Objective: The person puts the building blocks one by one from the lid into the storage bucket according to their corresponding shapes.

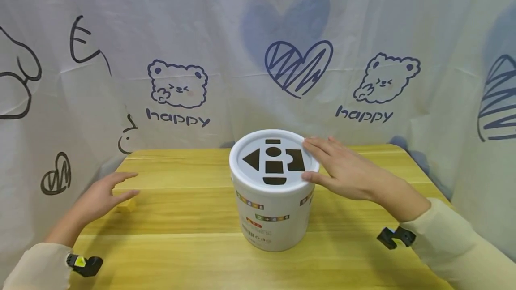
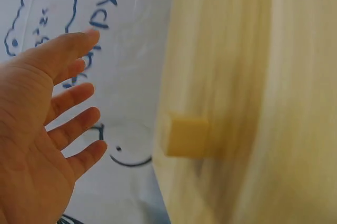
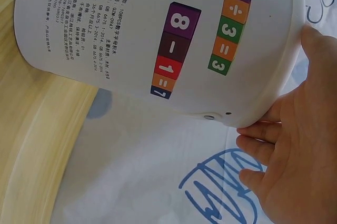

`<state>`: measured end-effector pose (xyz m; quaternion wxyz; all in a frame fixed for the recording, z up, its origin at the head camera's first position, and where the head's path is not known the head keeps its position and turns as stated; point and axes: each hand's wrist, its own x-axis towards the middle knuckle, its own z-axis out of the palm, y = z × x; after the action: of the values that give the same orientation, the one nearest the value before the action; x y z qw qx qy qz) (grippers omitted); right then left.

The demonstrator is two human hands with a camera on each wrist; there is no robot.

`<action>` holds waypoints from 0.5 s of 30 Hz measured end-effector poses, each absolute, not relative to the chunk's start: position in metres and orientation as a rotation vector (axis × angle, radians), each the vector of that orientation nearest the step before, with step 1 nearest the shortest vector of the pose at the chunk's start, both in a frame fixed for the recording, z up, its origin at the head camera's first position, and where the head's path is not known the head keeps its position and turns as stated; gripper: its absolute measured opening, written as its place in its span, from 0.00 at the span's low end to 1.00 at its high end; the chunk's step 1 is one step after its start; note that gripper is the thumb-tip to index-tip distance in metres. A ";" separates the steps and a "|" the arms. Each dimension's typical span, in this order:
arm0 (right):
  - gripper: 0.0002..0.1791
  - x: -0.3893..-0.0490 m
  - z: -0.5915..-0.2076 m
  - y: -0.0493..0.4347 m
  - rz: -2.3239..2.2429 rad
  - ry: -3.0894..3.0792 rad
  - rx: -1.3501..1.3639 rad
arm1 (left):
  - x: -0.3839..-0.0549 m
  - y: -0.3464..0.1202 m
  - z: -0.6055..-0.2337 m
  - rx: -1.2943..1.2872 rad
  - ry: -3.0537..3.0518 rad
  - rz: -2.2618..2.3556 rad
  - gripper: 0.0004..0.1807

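A white bucket (image 1: 274, 214) stands upright on the wooden table, its side printed with coloured number sums. Its white lid (image 1: 258, 180) has several dark cut-outs, among them a triangle, a circle and a square. My right hand (image 1: 346, 169) touches the right edge of this lid, thumb toward the front and fingers toward the back, all fairly straight. Over at the left, my left hand (image 1: 98, 196) is held with thumb and fingers spread, holding nothing. A small yellow block (image 2: 187, 135) lies on the table near it, partly behind the thumb in the head view.
The light wooden table (image 1: 181, 214) ends at a white curtain (image 1: 234, 35) with blue hearts and bear drawings, which hangs behind it and at both sides. A dark wrist mount (image 1: 84, 265) sits at the left cuff, another dark mount (image 1: 397, 237) at the right.
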<state>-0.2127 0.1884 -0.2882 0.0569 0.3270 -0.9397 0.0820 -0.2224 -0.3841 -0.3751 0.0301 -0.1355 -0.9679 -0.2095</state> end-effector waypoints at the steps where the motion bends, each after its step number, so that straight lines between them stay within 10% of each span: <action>1: 0.46 -0.213 -0.288 0.188 0.248 -2.850 0.992 | -0.222 -0.387 -0.378 -0.401 -2.994 -0.646 0.38; 15: 0.46 -0.213 -0.289 0.188 0.255 -2.851 0.987 | -0.222 -0.415 -0.421 -0.354 -3.033 -0.696 0.41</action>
<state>-0.2130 0.1881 -0.2888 0.0566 0.3256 -0.9401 0.0842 -0.2216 -0.4151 -0.4213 0.0050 -0.1129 -0.9684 -0.2224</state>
